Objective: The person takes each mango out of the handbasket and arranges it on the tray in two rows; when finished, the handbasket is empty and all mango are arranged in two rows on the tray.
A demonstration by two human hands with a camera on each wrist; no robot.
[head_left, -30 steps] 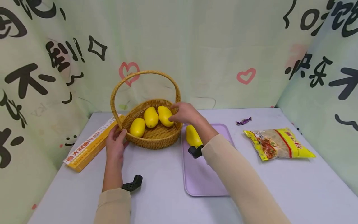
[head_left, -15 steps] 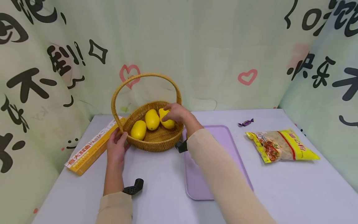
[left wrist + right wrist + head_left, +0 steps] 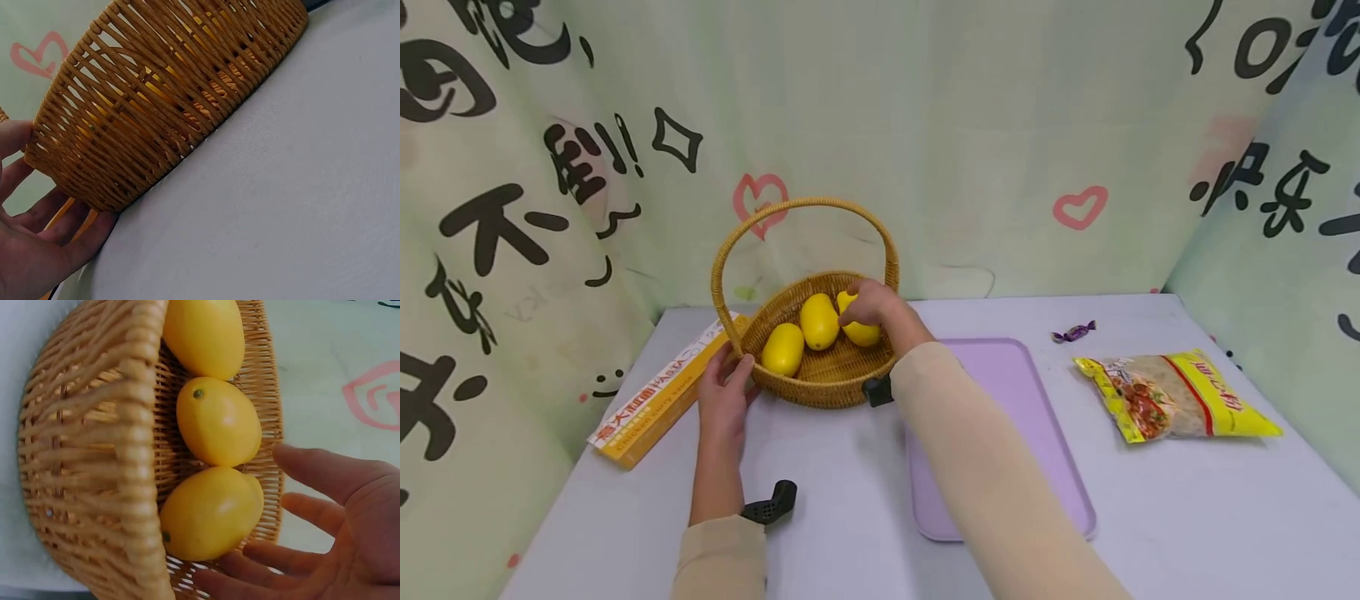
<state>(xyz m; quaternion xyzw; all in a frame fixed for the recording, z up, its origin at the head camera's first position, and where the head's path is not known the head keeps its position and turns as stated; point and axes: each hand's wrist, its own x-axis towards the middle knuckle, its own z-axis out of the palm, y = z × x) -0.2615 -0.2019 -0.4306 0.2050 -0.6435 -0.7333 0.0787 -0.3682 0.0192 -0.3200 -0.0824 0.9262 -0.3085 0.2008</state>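
A round wicker basket (image 3: 816,393) with a tall handle stands on the table, holding three yellow mangoes. The left mango (image 3: 783,351) and middle mango (image 3: 819,322) show fully; my right hand partly covers the right mango (image 3: 863,336). My left hand (image 3: 724,396) grips the basket's left side, thumb at the rim and fingers against the wall, as the left wrist view shows. Over the basket's right side is my right hand (image 3: 880,307). In the right wrist view its fingers (image 3: 275,555) are spread beside the nearest mango (image 3: 212,512), with the thumb apart from it.
A lilac tray (image 3: 1000,400) lies right of the basket, partly under my right sleeve (image 3: 992,467). An orange pasta box (image 3: 662,396) lies behind my left hand. Farther right are a purple wrapped candy (image 3: 1074,332) and a yellow food bag (image 3: 1176,396).
My right hand has moved left and slightly down over the right mango. The mango on the tray has become hidden behind my right arm. My left hand keeps its grip on the basket.
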